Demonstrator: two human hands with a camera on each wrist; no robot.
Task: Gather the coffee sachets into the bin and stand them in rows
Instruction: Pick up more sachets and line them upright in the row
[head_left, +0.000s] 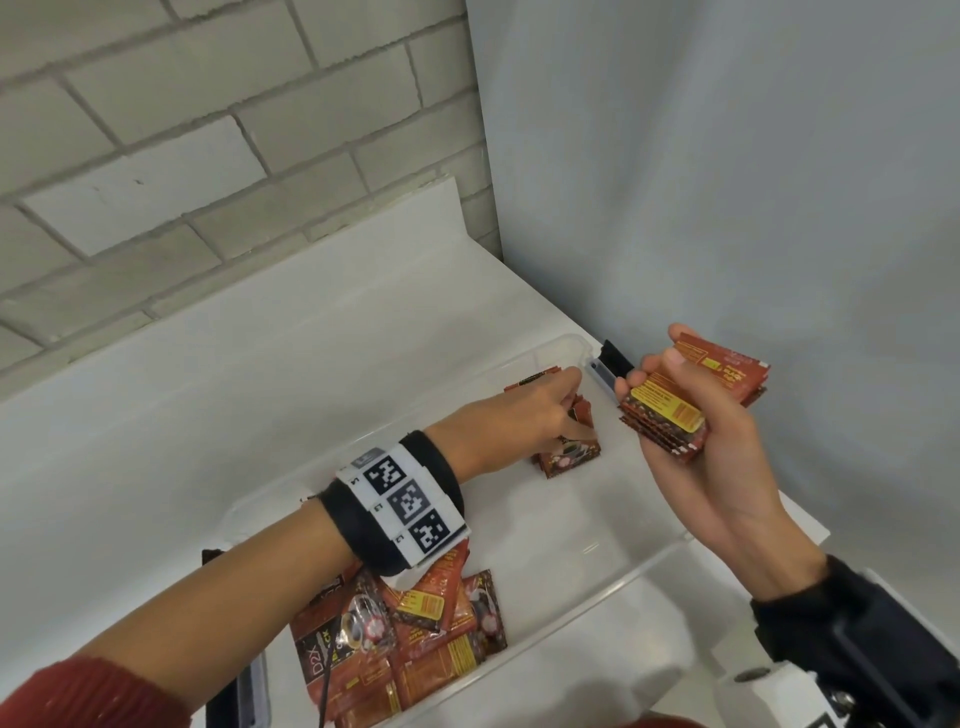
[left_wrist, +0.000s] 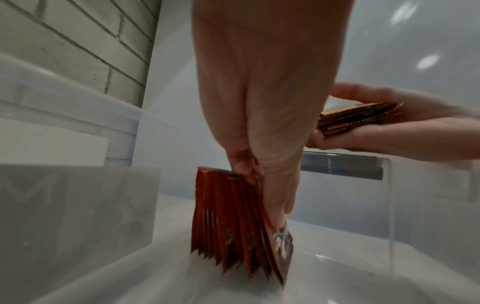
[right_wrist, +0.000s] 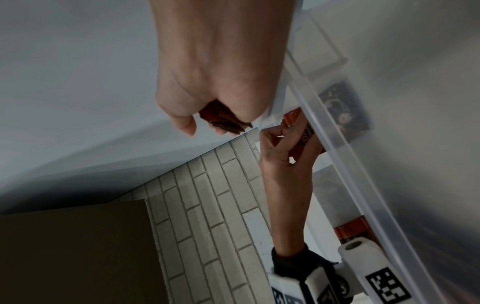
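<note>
A clear plastic bin sits on a white table. At its far end my left hand reaches in and grips a row of red coffee sachets standing on edge. The left wrist view shows these standing sachets fanned on the bin floor, with my left hand pinching their tops. My right hand hovers above the bin's far right corner, holding a flat stack of sachets. That stack also shows in the right hand. A loose pile of sachets lies at the bin's near end.
A pale brick wall runs behind the table and a plain grey wall closes the right side. The bin's black latch is at the far end. A brown box shows in the right wrist view.
</note>
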